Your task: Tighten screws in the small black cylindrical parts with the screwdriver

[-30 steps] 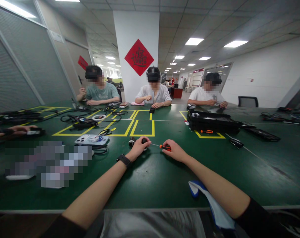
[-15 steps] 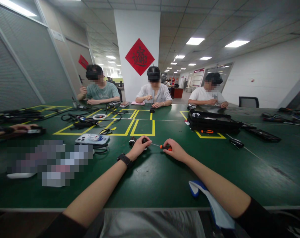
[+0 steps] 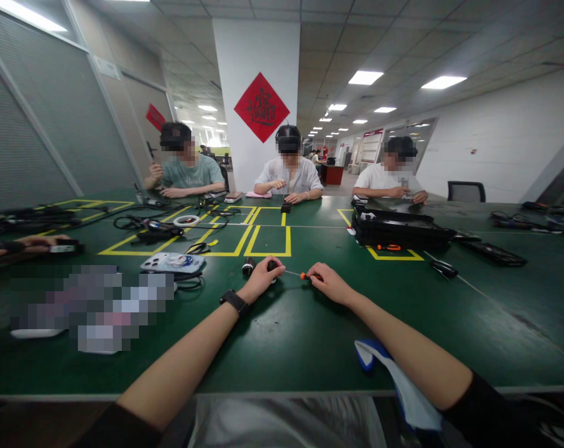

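My right hand (image 3: 331, 283) is closed round the handle of a screwdriver (image 3: 303, 275) with an orange and black grip. Its thin metal shaft points left, toward a small black part (image 3: 272, 266) pinched in the fingers of my left hand (image 3: 262, 280). Whether the tip sits in the part is too small to tell. Just left of my left hand lies a black round piece with a white band (image 3: 248, 267). Both hands are low over the green table (image 3: 300, 348), and a black watch is on my left wrist.
A blue and white cloth-like strip (image 3: 388, 373) hangs over the near edge by my right forearm. Phones (image 3: 172, 262) and cables (image 3: 155, 227) lie left. Beyond stand black trays (image 3: 398, 227), an orange-handled tool (image 3: 388, 247) and three seated people. Another person's hand (image 3: 43, 242) rests far left.
The fingers of my right hand have turned slightly on the screwdriver handle, so less of its orange shows. My left hand and the black part have stayed in place.
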A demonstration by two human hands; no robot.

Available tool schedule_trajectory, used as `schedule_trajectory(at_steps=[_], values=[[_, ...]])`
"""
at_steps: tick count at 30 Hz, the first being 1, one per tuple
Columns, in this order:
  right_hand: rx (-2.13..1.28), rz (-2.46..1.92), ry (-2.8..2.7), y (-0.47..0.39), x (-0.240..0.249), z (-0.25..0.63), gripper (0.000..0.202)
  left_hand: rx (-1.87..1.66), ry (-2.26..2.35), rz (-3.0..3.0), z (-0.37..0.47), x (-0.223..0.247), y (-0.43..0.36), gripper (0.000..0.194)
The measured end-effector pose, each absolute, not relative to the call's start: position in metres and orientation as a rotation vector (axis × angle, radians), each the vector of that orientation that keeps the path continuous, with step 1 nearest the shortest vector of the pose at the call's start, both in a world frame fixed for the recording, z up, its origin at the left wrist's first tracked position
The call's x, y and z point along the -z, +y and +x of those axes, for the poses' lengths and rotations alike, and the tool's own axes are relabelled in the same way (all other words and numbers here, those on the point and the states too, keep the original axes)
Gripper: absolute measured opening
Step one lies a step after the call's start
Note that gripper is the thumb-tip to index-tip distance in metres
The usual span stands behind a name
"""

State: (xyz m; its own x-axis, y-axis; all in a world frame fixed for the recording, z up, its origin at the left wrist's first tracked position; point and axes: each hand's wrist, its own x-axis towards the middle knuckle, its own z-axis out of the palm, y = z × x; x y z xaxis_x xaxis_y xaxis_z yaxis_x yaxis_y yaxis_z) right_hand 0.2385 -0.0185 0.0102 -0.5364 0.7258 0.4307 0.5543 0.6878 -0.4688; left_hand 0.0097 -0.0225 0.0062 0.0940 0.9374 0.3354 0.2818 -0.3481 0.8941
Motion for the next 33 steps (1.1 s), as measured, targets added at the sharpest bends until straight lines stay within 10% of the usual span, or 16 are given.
schedule_trajectory(at_steps=[33], values=[[-0.367,-0.988,-2.256,-0.0178,-0.0102,0.2375,0.021,-1.261,1.226,1.764,0.0130,-0.0079,-0.0245,0.029]])
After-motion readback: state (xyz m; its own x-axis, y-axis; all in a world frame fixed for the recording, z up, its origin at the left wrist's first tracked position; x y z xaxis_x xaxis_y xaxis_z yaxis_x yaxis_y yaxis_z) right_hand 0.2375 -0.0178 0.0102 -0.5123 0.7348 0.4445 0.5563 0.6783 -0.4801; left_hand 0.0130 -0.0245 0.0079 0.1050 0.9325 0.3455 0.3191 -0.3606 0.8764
